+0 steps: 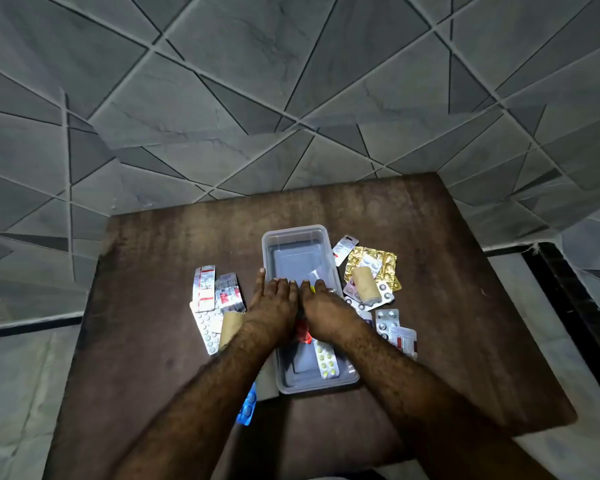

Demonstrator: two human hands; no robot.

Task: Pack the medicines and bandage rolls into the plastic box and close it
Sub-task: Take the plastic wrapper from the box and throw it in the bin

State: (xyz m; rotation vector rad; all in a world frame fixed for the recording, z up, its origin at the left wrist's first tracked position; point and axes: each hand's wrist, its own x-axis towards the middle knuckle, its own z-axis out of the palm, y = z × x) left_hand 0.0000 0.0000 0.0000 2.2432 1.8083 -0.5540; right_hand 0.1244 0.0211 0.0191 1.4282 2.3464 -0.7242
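Observation:
A clear plastic box [293,233] stands open in the middle of a brown table [146,271]. Inside its near end lie a strip of yellow pills [327,362] and a red packet [302,334]. My left hand [274,303] and my right hand [326,310] lie flat, palms down, side by side over the box's middle, fingers stretched out. A tan bandage roll [365,285] rests on blister strips right of the box. A second roll [230,327] lies left of it, partly hidden by my left forearm.
Silver and red blister strips [205,289] and a white pill strip [208,330] lie left of the box. A gold blister pack [387,259] and more strips [388,320] lie to the right. A blue strip [246,407] shows under my left forearm. Tiled floor surrounds the table.

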